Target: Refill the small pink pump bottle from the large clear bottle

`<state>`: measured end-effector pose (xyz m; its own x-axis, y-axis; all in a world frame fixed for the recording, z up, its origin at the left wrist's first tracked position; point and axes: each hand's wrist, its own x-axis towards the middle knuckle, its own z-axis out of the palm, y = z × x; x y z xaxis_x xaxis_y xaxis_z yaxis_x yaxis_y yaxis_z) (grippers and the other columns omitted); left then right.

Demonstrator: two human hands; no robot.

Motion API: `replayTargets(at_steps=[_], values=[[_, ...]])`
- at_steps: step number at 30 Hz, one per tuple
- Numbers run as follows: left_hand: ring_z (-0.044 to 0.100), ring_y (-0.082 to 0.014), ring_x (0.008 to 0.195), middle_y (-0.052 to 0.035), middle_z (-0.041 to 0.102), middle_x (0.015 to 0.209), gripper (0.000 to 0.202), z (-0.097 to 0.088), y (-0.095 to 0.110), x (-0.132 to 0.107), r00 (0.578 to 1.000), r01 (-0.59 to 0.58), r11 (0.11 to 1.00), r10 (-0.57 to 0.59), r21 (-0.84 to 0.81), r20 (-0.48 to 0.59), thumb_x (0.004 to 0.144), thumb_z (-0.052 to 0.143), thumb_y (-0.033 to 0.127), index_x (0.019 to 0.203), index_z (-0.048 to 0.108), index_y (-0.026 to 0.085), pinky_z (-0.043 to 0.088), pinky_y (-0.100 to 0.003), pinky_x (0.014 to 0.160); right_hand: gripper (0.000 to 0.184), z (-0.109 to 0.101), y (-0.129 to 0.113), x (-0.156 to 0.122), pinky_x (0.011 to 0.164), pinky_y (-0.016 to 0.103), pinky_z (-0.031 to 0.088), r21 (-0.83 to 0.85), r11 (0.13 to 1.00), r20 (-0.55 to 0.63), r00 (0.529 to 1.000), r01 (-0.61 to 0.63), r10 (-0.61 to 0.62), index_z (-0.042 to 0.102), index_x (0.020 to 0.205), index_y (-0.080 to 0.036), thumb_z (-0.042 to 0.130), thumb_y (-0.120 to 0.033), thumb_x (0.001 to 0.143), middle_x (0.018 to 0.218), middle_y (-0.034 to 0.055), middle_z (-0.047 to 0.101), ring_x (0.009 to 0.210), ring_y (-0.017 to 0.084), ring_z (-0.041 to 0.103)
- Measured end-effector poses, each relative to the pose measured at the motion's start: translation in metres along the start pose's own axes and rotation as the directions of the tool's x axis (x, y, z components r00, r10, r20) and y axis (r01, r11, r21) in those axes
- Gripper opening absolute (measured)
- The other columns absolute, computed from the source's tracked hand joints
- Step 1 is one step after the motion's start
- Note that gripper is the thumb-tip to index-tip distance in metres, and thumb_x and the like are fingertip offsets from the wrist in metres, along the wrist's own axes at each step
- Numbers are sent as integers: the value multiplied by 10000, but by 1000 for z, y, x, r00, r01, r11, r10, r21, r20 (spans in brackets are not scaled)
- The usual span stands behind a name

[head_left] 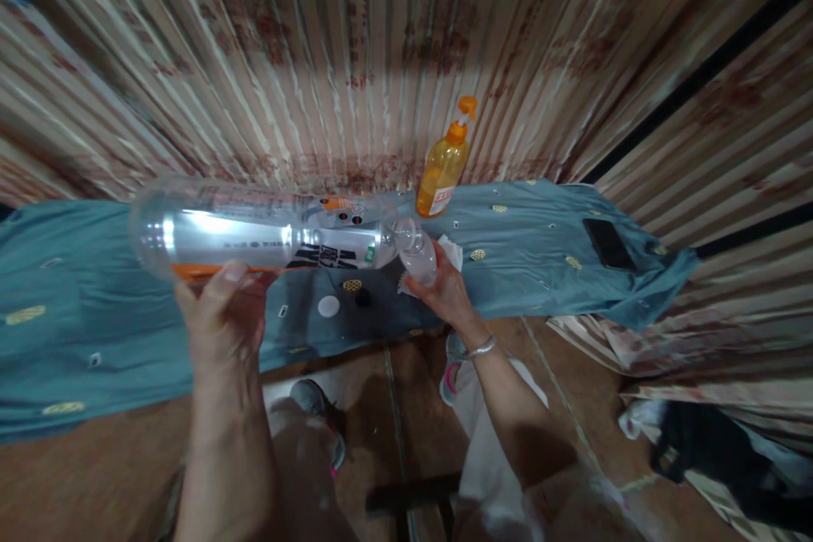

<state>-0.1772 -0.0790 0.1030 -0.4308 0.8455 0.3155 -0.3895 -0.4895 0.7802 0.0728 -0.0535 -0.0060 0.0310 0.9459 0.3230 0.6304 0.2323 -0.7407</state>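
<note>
My left hand (222, 305) grips a large clear plastic bottle (254, 229) and holds it on its side, its neck pointing right. The neck meets the mouth of a small clear bottle (419, 258), which my right hand (445, 292) holds, fingers wrapped round it, with a white tissue (452, 252) just behind. Both bottles hang above a surface draped in blue cloth (102, 305). A white cap (329, 306) and a small dark cap (362, 297) lie on the cloth below the bottles.
An orange pump bottle (443, 169) stands at the back against a striped curtain. A black phone (608, 243) lies on the cloth at the right. My legs and shoes are below, and a dark bag (717, 440) sits on the floor at right.
</note>
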Motion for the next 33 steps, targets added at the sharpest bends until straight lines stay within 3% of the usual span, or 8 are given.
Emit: replayTargets(at_steps=[7,15,19,24,28,33], values=[[625,-150,654,35,660,641,205,-2,-1,0,999,23,1000,-22,11,-25,494,745,160,681,693,226,599,-304,586,741,2,0,-2,1014,453,460,-3,1000,-26,1000,-3,3,396,1356,-139,699,-330,707,1265,140,592,1175,282,564],[624,-158,723,28,653,717,134,5,2,-2,1000,11,1000,-11,19,7,506,734,177,579,628,214,607,-352,669,731,2,-5,-3,960,423,502,3,1000,-69,997,-20,20,421,1341,-135,693,-362,702,1211,128,632,1116,274,605],[600,-148,648,33,608,618,131,7,3,-3,1000,-2,1000,2,22,1,505,725,180,540,604,216,600,-381,681,727,2,-4,-4,938,416,513,-4,1000,-70,997,-16,15,414,1343,-143,684,-379,711,1202,122,638,1082,266,623],[612,-163,674,28,648,668,193,8,4,-5,999,23,1000,-22,15,-50,482,730,169,648,669,247,596,-366,647,747,3,0,-4,964,439,496,-18,1000,-89,996,-16,14,394,1354,-134,683,-387,714,1259,147,602,1127,280,599],[592,-145,577,40,617,600,224,9,4,-6,999,13,1000,-13,0,-36,503,730,176,707,682,255,593,-379,662,761,4,2,-4,977,452,488,-16,1000,-96,995,-7,5,379,1364,-143,682,-395,713,1285,144,587,1156,281,583],[630,-139,662,32,689,792,518,11,4,-9,999,29,999,-30,-22,-40,492,753,162,979,661,313,585,-309,647,763,2,2,-4,989,457,479,-16,1000,-87,996,-9,7,385,1362,-132,681,-394,709,1301,160,574,1180,290,566]])
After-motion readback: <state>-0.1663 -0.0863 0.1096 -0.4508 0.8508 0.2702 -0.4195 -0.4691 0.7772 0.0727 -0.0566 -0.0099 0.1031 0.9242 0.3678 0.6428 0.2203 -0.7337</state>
